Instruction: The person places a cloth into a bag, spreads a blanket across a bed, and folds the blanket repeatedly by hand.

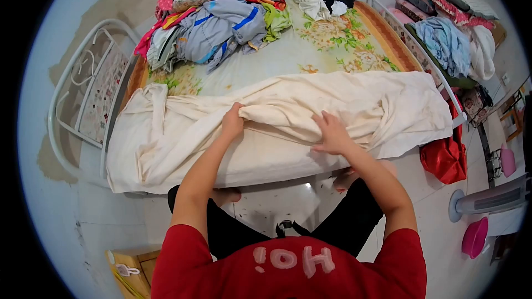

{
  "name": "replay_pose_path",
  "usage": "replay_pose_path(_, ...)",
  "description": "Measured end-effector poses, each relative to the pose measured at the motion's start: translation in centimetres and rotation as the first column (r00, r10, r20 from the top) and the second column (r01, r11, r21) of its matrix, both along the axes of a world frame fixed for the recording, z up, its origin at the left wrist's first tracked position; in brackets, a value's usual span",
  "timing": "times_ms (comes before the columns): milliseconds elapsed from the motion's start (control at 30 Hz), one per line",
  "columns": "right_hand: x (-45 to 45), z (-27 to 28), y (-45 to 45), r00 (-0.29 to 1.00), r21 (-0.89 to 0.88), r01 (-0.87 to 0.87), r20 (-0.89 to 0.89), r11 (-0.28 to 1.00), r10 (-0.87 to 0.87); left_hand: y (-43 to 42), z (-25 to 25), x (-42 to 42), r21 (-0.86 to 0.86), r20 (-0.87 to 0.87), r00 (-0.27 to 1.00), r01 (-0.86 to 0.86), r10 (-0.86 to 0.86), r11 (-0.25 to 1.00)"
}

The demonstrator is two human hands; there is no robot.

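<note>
A cream-coloured cloth, like a sheet (354, 97), lies bunched and wrinkled along the near side of the bed, draping over its front edge. My left hand (233, 122) is closed on a fold of it near the middle, with the fingertips partly hidden by the fabric. To the right, my right hand (332, 134) rests on the cloth with its fingers spread. Between the two hands runs a raised, loose fold. Beyond the sheet shows the bed's flowered mattress cover (288, 66).
A big heap of clothes (221, 27) sits at the bed's back left, and a small black-and-white pile (327, 4) at the back. White metal bed rails (52, 105) stand at both ends. At right are stacked bedding (443, 39), a red bag (446, 158), a fan (487, 196) and a pink basin (475, 238).
</note>
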State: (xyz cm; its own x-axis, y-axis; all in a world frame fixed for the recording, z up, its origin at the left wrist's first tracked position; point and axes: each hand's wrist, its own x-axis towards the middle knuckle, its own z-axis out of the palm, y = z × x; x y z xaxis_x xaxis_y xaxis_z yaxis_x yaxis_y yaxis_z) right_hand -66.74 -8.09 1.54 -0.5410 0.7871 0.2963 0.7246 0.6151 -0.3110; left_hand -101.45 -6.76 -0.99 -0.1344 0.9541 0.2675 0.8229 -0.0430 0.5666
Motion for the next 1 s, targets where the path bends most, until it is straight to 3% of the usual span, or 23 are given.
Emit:
replay_pose_path(33,0.1,-0.5,-0.6,1.000,0.006,-0.002,0.004,1.000,0.002,0.0,0.3,-0.4,0.012,0.015,1.000,0.003,-0.003,1.000)
replay_pose_path(100,0.3,-1.4,-1.1,0.949,0.133,0.026,0.307,0.991,-0.066,-0.3,1.0,-1.4,-0.034,-0.033,0.997,0.066,-0.067,0.997)
replay_pose_path(167,0.8,-2.5,0.3,0.952,0.206,0.028,0.294,0.978,-0.089,-0.9,2.8,-1.4,-0.084,-0.081,0.988,0.125,-0.131,0.989)
replay_pose_path(200,1.1,-2.7,0.8,0.954,0.268,0.034,0.279,0.963,-0.111,-1.8,4.6,-0.8,-0.187,-0.109,0.968,0.203,-0.225,0.961)
replay_pose_path(233,1.3,-2.6,1.0,0.954,0.270,0.033,0.278,0.962,-0.110,-2.5,6.0,-0.5,-0.290,-0.127,0.938,0.275,-0.322,0.917)
replay_pose_path(267,1.5,-2.5,1.1,0.953,0.264,0.033,0.282,0.964,-0.110,-2.8,6.7,-0.4,-0.342,-0.273,0.881,0.286,-0.386,0.895)
replay_pose_path(300,1.8,-2.3,1.4,0.951,0.259,0.034,0.287,0.965,-0.111,-3.1,7.0,-0.3,-0.338,-0.274,0.881,0.287,-0.385,0.896)
replay_pose_path(367,2.7,-3.5,2.8,0.947,0.207,0.042,0.304,0.977,-0.105,-3.3,7.4,-0.1,-0.435,-0.484,0.707,0.317,-0.516,0.843)
replay_pose_path(400,2.8,-3.8,3.4,0.943,0.151,0.052,0.318,0.987,-0.098,-3.1,7.3,0.2,-0.543,-0.549,0.656,0.192,-0.518,0.818)
replay_pose_path(433,2.7,-2.9,3.7,0.942,0.157,0.048,0.320,0.986,-0.097,-2.6,6.5,-0.2,-0.537,-0.551,0.659,0.190,-0.513,0.822)
replay_pose_path(500,2.8,-0.4,4.4,0.969,-0.006,0.240,0.062,0.971,-0.239,-1.4,4.7,-1.1,-0.396,-0.644,0.681,0.093,-0.349,0.914)
replay_pose_path(533,2.8,1.1,4.6,0.969,-0.004,0.238,0.063,0.971,-0.237,-1.3,5.2,-1.4,-0.394,-0.644,0.682,0.092,-0.346,0.915)
replay_pose_path(600,2.9,4.1,4.7,0.946,0.142,0.256,-0.240,0.956,-0.218,-0.7,6.4,-1.8,0.105,-0.477,0.867,0.218,-0.143,0.970)
replay_pose_path(633,2.8,5.6,4.5,0.946,0.142,0.257,-0.240,0.956,-0.219,-0.5,7.4,-1.7,0.105,-0.477,0.867,0.218,-0.143,0.970)
replay_pose_path(700,2.7,8.5,3.6,0.937,0.256,0.221,-0.322,0.941,-0.133,-0.8,9.5,-1.7,0.468,-0.251,0.956,0.258,-0.152,0.845)
replay_pose_path(733,2.9,9.4,3.1,0.938,0.248,0.225,-0.318,0.942,-0.141,-1.8,11.0,-1.3,0.412,-0.039,0.980,0.195,-0.197,0.890)
replay_pose_path(767,3.0,10.3,2.5,0.938,0.250,0.223,-0.319,0.942,-0.137,-2.8,12.6,-1.0,0.414,-0.041,0.980,0.193,-0.194,0.889)
replay_pose_path(833,3.3,11.5,1.2,0.920,0.204,0.176,-0.382,0.963,-0.087,-4.8,15.5,-0.5,0.352,0.142,0.955,0.196,-0.259,0.915)
replay_pose_path(967,4.7,12.1,-0.8,0.903,0.057,0.120,-0.420,0.991,-0.085,-8.3,17.8,-0.5,0.269,0.047,0.959,0.256,-0.278,0.928)
replay_pose_path(1000,5.2,12.1,-1.5,0.931,0.000,0.084,-0.356,0.996,-0.078,-9.1,18.0,-0.9,0.068,-0.060,0.946,0.323,-0.320,0.944)
